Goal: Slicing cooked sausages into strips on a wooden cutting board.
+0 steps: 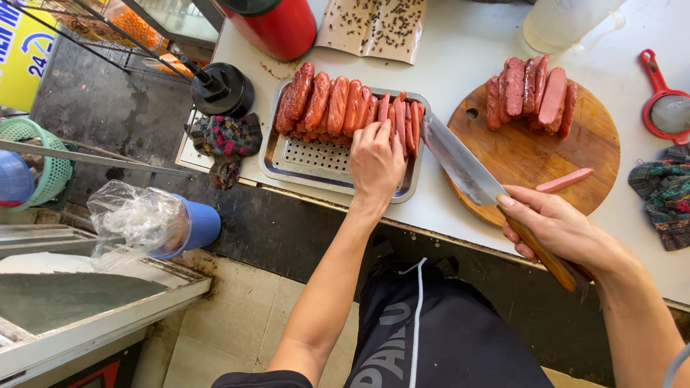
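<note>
Right now you are reaching your left hand (pixel 375 159) into the metal tray (pixel 302 159), fingers curled down onto the thin sausage slices (pixel 402 122) that are standing in a row at the tray's right end; whether you are pinching one or only pressing on them I cannot tell, since the back of your hand is covering the fingertips. Beside those slices, whole reddish sausages (pixel 323 104) are lying side by side across the far part of the tray, and the near part is showing its bare perforated bottom. Your right hand (pixel 557 230) is wrapping firmly around the wooden handle of a big knife (pixel 460 164), whose broad blade is pointing up and to the left, its tip just beside the tray's right rim and its back part lying over the edge of the round wooden cutting board (pixel 546 154). On that board a bunch of thicker cut sausage pieces (pixel 532 93) is leaning together at the far side, and a single slice (pixel 564 180) is lying flat near your knife hand. A red cylinder (pixel 273 25) is standing at the table's far edge, a red strainer (pixel 665 100) is resting to the right, and a knitted cloth (pixel 226 136) is sitting left of the tray.
</note>
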